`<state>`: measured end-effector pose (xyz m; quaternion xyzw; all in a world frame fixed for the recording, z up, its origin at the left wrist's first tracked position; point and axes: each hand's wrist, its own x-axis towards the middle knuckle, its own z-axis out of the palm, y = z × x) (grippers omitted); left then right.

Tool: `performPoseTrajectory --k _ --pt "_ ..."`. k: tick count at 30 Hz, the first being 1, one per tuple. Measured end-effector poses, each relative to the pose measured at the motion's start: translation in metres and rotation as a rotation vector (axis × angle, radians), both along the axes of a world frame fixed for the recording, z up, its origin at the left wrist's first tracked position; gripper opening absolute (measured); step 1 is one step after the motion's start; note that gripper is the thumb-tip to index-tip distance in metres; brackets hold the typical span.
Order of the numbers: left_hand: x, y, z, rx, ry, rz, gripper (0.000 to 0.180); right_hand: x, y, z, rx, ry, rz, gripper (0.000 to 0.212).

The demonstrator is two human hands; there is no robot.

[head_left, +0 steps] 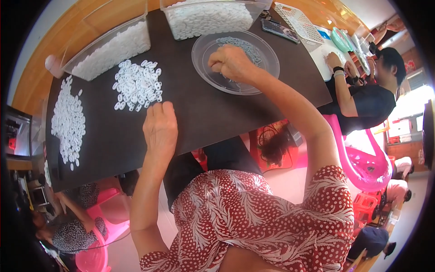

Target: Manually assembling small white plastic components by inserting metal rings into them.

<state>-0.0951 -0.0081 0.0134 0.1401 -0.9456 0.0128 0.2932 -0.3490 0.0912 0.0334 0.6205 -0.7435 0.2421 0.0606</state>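
Observation:
My left hand (pixel 160 124) rests at the near edge of a pile of small white oval plastic pieces with holes (pixel 137 85). Its fingers are curled together, and whatever they hold is hidden. Over a clear round plastic tray (pixel 198 68) is my right hand (pixel 230 62), its fingertips drawn into a pinch. Anything in that pinch is too small to make out. Thin grey metal pins (pixel 247 47) lie in the tray, partly behind this hand. Farther left, a long heap of smaller white oval pieces (pixel 68 122) spreads across the dark tabletop (pixel 190 106).
Two clear bins of white pieces, one at back left (pixel 113 52) and another at back middle (pixel 213 20), line the table's far side. A phone (pixel 280 31) lies beside a white perforated basket (pixel 301 25). At right, a person in black (pixel 369 102) sits near a pink chair (pixel 362 167).

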Motion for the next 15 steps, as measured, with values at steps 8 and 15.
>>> performPoseTrajectory --k 8,15 --pt "0.020 0.026 0.015 0.894 0.136 -0.036 0.004 0.007 -0.012 -0.013 -0.073 -0.113 0.095 0.006" --pt "0.024 0.035 0.012 1.317 0.246 -0.055 0.015 0.016 -0.022 -0.006 0.175 -0.192 0.076 0.005"
